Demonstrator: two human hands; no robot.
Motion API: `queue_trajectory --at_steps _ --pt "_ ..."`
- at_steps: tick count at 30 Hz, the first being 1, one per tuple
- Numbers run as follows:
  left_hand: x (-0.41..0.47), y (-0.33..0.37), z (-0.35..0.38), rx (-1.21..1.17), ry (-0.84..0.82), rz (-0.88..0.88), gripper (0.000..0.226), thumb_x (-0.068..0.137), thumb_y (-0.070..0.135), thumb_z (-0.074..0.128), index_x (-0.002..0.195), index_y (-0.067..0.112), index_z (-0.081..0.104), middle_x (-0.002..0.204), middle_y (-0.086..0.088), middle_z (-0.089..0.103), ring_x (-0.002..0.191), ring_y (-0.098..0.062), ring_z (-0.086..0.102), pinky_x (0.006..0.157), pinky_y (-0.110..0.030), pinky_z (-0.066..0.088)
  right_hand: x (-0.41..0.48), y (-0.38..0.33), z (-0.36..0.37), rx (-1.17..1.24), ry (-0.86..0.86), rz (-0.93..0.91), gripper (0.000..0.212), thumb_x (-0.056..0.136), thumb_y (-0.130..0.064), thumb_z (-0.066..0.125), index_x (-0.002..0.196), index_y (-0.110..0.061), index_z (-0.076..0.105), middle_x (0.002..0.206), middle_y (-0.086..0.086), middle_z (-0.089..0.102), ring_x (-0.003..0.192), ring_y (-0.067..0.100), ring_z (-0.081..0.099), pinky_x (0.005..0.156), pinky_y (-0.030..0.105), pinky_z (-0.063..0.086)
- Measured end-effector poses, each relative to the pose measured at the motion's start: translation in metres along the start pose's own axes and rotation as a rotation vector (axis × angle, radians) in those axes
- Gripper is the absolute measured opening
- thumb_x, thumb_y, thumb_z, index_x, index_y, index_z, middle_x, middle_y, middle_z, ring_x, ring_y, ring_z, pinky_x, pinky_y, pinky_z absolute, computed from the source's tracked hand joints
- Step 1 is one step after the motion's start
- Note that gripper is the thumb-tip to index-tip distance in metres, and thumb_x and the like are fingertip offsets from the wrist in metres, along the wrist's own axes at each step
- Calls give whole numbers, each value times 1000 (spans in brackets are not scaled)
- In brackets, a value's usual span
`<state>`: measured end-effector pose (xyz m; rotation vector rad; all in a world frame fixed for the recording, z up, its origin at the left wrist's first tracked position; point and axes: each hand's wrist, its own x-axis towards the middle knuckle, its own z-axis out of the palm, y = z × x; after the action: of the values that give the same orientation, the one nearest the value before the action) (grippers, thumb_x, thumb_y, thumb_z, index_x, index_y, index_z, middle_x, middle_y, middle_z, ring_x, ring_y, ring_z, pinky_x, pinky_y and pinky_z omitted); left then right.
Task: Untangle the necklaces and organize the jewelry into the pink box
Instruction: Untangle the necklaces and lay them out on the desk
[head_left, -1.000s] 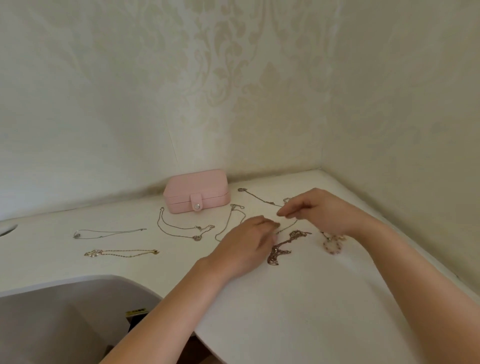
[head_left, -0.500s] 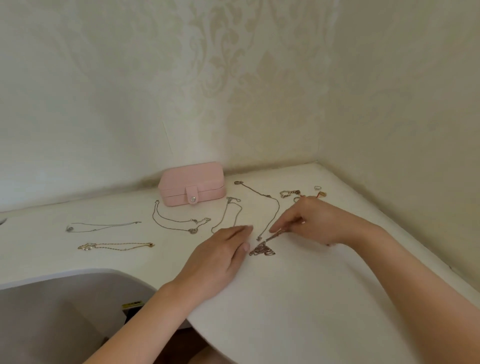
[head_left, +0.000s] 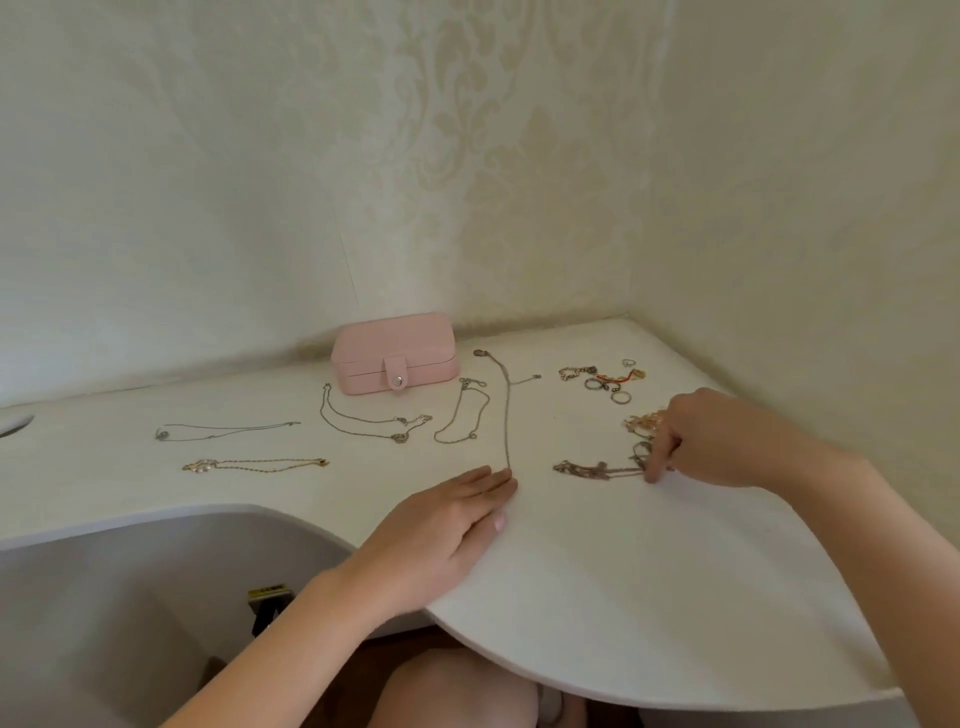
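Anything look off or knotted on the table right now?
Yes: the tangled chains pinched by the right hand lie bunched in a dark clump, unlike the necklaces spread singly near the pink box, which is shut.

left hand (head_left: 441, 535), right hand (head_left: 711, 441) and both forearms (head_left: 291, 639) bare; thumbnail (head_left: 500, 521) short

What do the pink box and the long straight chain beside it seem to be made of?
The pink box looks like faux leather: smooth matte skin, a lid seam, a tab with a shiny metal snap. The long chain looks like silver-toned metal: thin, grey, faintly glinting; which metal cannot be told.
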<state>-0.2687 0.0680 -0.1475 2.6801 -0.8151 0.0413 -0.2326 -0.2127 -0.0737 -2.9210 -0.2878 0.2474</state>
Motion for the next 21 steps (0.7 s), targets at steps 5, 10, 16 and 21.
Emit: queue_trajectory --at_steps 5,10,16,21 --pt "-29 8 -3 -224 -15 26 37 100 29 43 137 32 44 143 27 35 132 21 14 109 -5 11 18 -28 -2 -11 53 -77 35 80 -2 50 90 -24 74 87 -12 71 92 11 65 70 18 46" --pt "-54 18 5 -249 6 96 37 99 35 42 136 35 45 142 30 36 136 15 15 112 -10 12 50 -60 28 108 39 -247 61 87 6 35 137 -27 49 144 -1 44 133 15 38 102 21 29" --pt "-68 21 7 -335 47 118 37 94 42 49 130 32 56 137 28 45 136 11 23 111 -10 18 89 -60 49 188 -27 -290 77 87 5 30 146 -43 22 154 -7 26 140 17 29 113 29 26" --pt "-65 15 4 -514 169 15 20 85 34 66 104 37 71 113 31 63 121 6 47 100 -12 36 101 -58 55 127 -10 -307 72 89 4 29 147 -39 22 156 0 23 144 18 20 118 36 16"
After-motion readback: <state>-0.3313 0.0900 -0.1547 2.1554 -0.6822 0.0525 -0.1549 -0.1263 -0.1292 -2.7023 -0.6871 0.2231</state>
